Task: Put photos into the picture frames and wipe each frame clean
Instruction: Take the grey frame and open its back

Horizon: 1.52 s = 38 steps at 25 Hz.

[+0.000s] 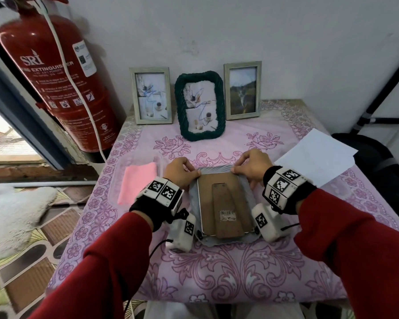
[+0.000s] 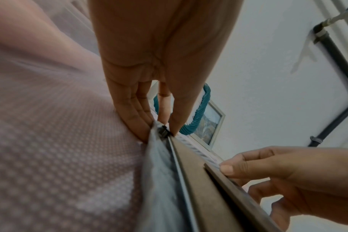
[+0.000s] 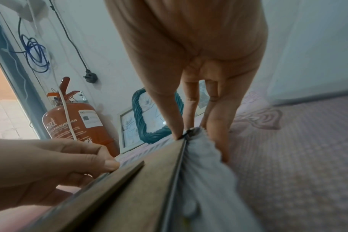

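Bench (image 1: 228,275) under a pink floral cloth, set against a white wall. A grey ribbed frame (image 1: 217,169) lies face down near the middle, its brown backing board (image 1: 226,203) with fold-out stand turned up.

Left hand (image 1: 179,172): fingers curled at the frame's far left corner, thumb tip pressing a small black clip (image 2: 163,131) there, the other fingertips under the edge. It grips the frame.

Right hand (image 1: 251,166): same posture at the far right corner, thumb and fingers pinching the frame's top edge. Both wrists rest low beside the frame's long sides.

Pink cloth (image 1: 137,181) lies flat just left of the left hand, in what looks like a clear shallow tray; hard to be sure. White sheet of paper (image 1: 318,157) lies to the right, overhanging the bench edge.

Along the wall stand three filled frames: a pale wooden frame (image 1: 150,96) on the left, a dark green twisted-rope frame (image 1: 199,105) in the centre, slightly forward, and a second pale frame (image 1: 242,90) holding a landscape photo. Red fire extinguisher (image 1: 53,72) on the left wall.
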Motion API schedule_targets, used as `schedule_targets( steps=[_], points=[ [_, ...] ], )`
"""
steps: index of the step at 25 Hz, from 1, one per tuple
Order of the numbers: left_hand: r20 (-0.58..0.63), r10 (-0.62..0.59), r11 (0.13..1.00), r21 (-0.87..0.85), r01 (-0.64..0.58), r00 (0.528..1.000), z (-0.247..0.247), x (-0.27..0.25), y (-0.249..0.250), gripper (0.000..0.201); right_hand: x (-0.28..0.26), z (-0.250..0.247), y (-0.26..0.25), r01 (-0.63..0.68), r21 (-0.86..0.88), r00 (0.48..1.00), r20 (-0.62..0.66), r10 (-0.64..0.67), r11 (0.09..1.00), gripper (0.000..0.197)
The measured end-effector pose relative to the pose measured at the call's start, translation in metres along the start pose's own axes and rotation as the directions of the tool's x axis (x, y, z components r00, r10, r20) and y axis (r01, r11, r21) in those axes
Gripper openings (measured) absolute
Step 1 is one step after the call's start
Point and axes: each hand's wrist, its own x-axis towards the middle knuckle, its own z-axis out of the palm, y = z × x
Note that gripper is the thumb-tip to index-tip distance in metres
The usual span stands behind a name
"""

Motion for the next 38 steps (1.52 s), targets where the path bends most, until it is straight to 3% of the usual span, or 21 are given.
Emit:
schedule_targets(
  steps=[15,21,24,27,30,32,38],
  points=[
    [0.107,0.007,0.995,-0.104,0.004,0.994,-0.006,-0.003,-0.007,0.023,-0.007,-0.002,0.007,0.054,0.04,0.997,0.052,-0.056,0.998,0.017],
    [0.075,-0.022,0.984,-0.175,0.035,0.997,-0.005,-0.011,-0.008,0.007,-0.013,-0.002,0.008,0.091,0.027,0.995,0.042,-0.092,0.996,0.018],
    [0.053,-0.015,0.984,-0.179,0.024,0.998,-0.004,-0.02,-0.008,0.025,-0.021,-0.005,0.012,0.068,0.094,0.997,0.033,-0.071,0.993,0.022],
    [0.026,0.075,0.994,-0.083,-0.072,0.997,-0.008,-0.038,-0.006,0.033,-0.033,-0.008,0.021,0.057,0.121,0.995,0.07,-0.066,0.991,0.033],
    [0.056,0.162,0.978,0.12,-0.168,0.985,-0.008,-0.063,-0.007,0.022,-0.05,-0.007,0.031,0.03,0.198,0.986,0.156,-0.061,0.98,0.047],
    [0.084,0.149,0.966,0.203,-0.163,0.985,-0.002,-0.08,-0.006,0.024,-0.059,-0.006,0.036,0.06,0.198,0.979,0.179,-0.096,0.978,0.05],
    [-0.001,0.085,0.96,0.269,-0.081,0.996,0.022,-0.102,0.002,0.055,-0.066,0.001,0.048,0.096,0.279,0.981,0.135,-0.138,0.956,0.037]
  ],
)
